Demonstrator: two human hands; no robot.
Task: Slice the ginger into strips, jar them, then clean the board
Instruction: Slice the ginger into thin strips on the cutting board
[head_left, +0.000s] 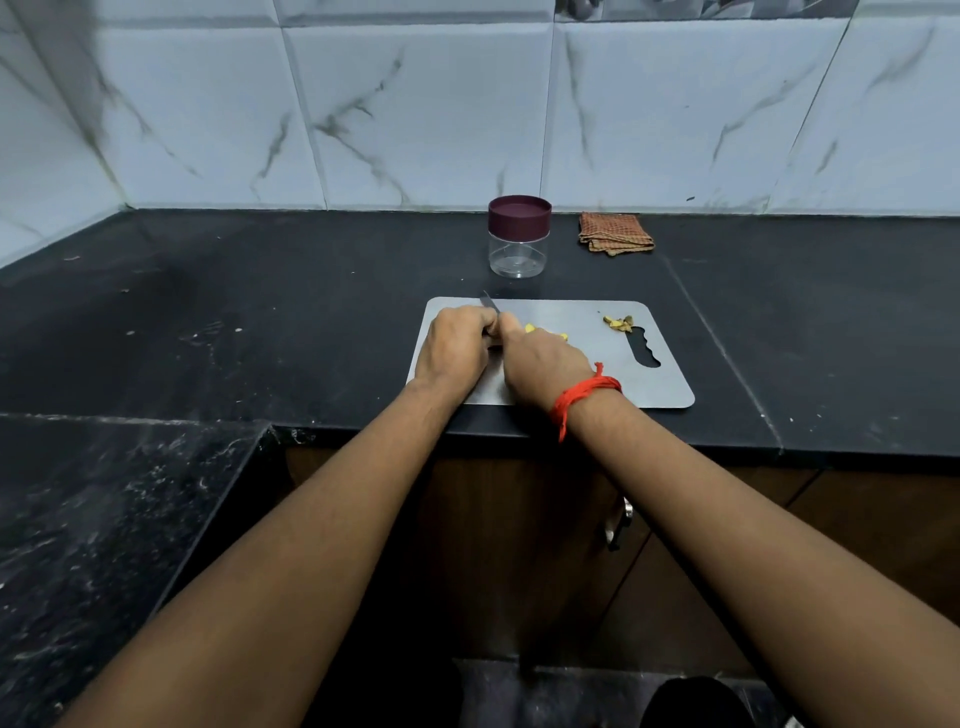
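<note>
Head view: both forearms reached over the front edge of a black worktop to a grey board.
Board: it lay flat near the worktop's front edge, its handle slot at its right end.
Left grip: it rested on the board's left part with fingers curled under; I could not tell whether it held anything, as the fingers hid what lay beneath.
Right grip: it was over the board's middle, just beside the left grip, closed round a knife whose handle was hidden.
Knife: only the thin blade showed, pointing away and left between the two grips, near the board's far left edge.
Ginger: yellow cut pieces lay on the board just beyond the right grip's knuckles.
Scraps: a small yellow-brown heap lay at the board's far right, touching the top of the slot.
Jar: clear, with a maroon lid on, it stood upright just behind the board.
Cloth: checked brown, folded, it lay behind the board, right of the jar, by the tiled wall.
Thread: red, tied round the right wrist above the board's near edge.
</note>
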